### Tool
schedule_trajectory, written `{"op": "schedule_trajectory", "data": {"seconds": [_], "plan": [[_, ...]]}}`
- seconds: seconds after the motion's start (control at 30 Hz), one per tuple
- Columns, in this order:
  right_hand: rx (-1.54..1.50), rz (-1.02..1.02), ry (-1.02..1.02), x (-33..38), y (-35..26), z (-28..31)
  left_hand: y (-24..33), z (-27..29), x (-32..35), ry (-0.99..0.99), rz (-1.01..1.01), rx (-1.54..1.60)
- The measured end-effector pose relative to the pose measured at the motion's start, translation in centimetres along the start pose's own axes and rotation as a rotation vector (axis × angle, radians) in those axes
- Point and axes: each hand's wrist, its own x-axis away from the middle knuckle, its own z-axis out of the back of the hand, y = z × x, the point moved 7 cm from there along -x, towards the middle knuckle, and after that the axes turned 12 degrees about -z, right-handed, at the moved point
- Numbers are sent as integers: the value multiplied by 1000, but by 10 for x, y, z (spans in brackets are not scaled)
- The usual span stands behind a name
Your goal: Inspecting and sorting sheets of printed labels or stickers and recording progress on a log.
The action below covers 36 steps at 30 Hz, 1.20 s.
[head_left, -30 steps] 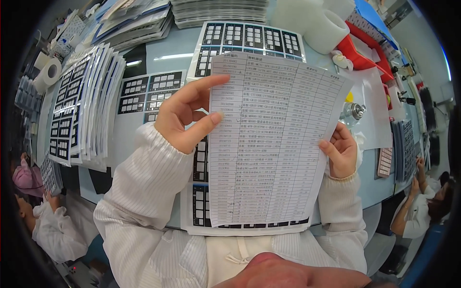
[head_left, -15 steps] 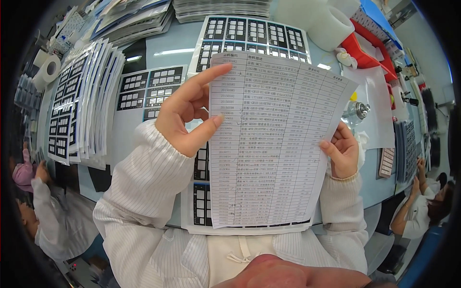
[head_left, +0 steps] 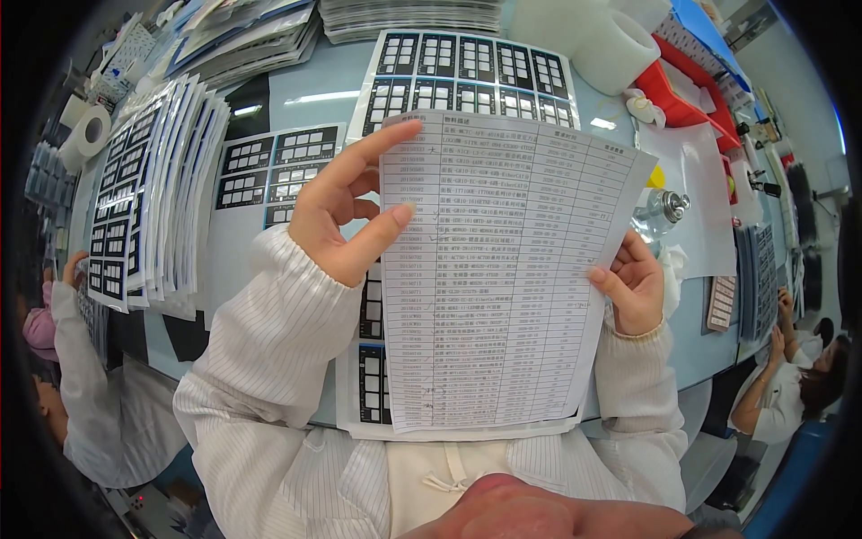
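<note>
A white printed list sheet [head_left: 503, 278], ruled in table rows with a few pen marks, is held up in front of me. My right hand [head_left: 634, 283] pinches its right edge, thumb on the front and fingers behind. At the upper left edge is my left hand [head_left: 346, 207], with index finger and thumb stretched apart and their tips on the paper's margin. Its other fingers are curled loosely. Behind and beneath the list lie label sheets [head_left: 469, 67] with black panels and white windows; the list hides much of them.
A fanned stack of label sheets [head_left: 148, 189] stands at left beside another sheet [head_left: 278, 166]. More stacks [head_left: 409, 18] lie at the back. A clear plastic roll [head_left: 620, 49], red bin [head_left: 687, 99] and small glass bottle [head_left: 663, 208] are at right. Co-workers sit at both sides.
The list has shifted slightly left, its top edge lower. My left fingers stay by its left margin, and my right hand has moved slightly left with the paper.
</note>
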Motion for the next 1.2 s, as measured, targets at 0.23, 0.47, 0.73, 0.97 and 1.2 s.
{"op": "schedule_trajectory", "data": {"seconds": [0.23, 0.47, 0.73, 0.97, 1.2], "plan": [[17, -31, -15, -1, 3, -1, -6, 6, -1, 42, -11, -81], [135, -84, -105, -6, -1, 2, -8, 1, -10, 69, 3, -65], [294, -35, -76, 0, -4, 10, -16, -8, -9, 26, 46, -54], [366, -112, -112, -7, -3, 18, -24, -11, -17, 3, 31, -49], [364, -113, -131, -11, -3, 21, -31, -14, -18, 28, 64, -28]]}}
